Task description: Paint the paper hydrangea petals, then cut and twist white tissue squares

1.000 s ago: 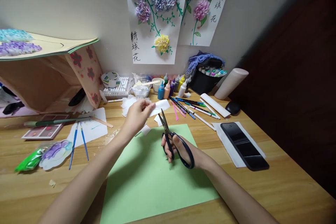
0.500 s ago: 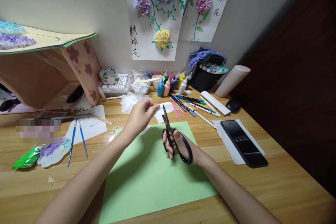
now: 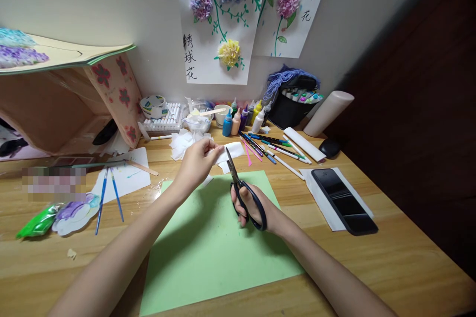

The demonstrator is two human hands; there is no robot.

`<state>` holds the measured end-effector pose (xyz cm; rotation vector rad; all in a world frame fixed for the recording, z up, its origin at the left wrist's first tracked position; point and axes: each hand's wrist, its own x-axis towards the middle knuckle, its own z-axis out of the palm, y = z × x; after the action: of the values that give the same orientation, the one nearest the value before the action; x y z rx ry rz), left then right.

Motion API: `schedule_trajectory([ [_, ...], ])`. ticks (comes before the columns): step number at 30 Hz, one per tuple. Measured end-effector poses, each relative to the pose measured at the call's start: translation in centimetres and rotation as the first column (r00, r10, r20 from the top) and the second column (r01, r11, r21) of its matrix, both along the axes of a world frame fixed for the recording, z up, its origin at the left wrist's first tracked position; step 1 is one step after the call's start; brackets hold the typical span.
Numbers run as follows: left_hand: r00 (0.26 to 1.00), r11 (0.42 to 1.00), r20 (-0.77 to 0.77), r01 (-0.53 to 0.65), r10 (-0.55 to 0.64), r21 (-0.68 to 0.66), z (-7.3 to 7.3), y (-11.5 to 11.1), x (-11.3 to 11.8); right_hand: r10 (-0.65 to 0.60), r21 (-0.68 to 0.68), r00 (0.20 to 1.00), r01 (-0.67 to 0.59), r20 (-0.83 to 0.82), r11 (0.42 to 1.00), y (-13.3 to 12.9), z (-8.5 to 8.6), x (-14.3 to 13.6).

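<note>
My left hand [image 3: 197,161] pinches the left end of a white tissue strip [image 3: 234,151] above the back edge of a green sheet [image 3: 223,252]. Dark-handled scissors [image 3: 235,173] are in my right hand [image 3: 255,205], thumb and fingers through the loops. Their blades point up and away, nearly closed, with the tips at the strip close to my left fingertips. Whether the blades touch the strip is unclear. Behind my left hand lies a heap of white tissue pieces [image 3: 182,143].
Paint bottles [image 3: 243,120], pens [image 3: 275,147] and a black pen holder [image 3: 290,111] stand or lie at the back. On the right are a phone [image 3: 344,200] and a mouse [image 3: 330,148]. Brushes [image 3: 101,202] and a palette [image 3: 76,215] lie left.
The scissors have shifted slightly left and their blades have drawn closer together. My left hand has barely moved, still pinching the strip.
</note>
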<state>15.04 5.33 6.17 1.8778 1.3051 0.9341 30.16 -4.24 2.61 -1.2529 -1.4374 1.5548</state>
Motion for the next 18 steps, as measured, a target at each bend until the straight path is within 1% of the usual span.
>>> schedule_trajectory([
  [3, 1.0, 1.0, 0.013, -0.006, 0.006, -0.005, 0.0, 0.2, -0.1, -0.026, 0.061, 0.997, 0.022, 0.072, 0.998, 0.0, -0.1, 0.0],
  [5, 1.0, 1.0, 0.03, -0.003, 0.004, -0.023, 0.0, 0.4, -0.2, -0.039, 0.079, 0.995, 0.032, 0.088, 0.996, 0.1, -0.3, 0.0],
  [9, 0.997, 0.996, 0.083, 0.014, -0.007, -0.088, 0.0, 0.4, -0.1, -0.021, 0.055, 0.997, 0.018, 0.069, 0.998, 0.1, -0.9, 0.1],
  [13, 0.991, 0.982, 0.122, 0.071, -0.05, -0.174, 0.2, 0.1, 0.1, -0.012, 0.008, 0.999, 0.011, 0.045, 1.0, 0.2, -1.0, 0.1],
  [18, 0.99, 0.972, 0.125, 0.094, -0.067, -0.217, 0.6, -0.2, 0.3, -0.034, 0.029, 0.998, 0.033, 0.05, 0.999, 0.4, -1.1, 0.1],
])
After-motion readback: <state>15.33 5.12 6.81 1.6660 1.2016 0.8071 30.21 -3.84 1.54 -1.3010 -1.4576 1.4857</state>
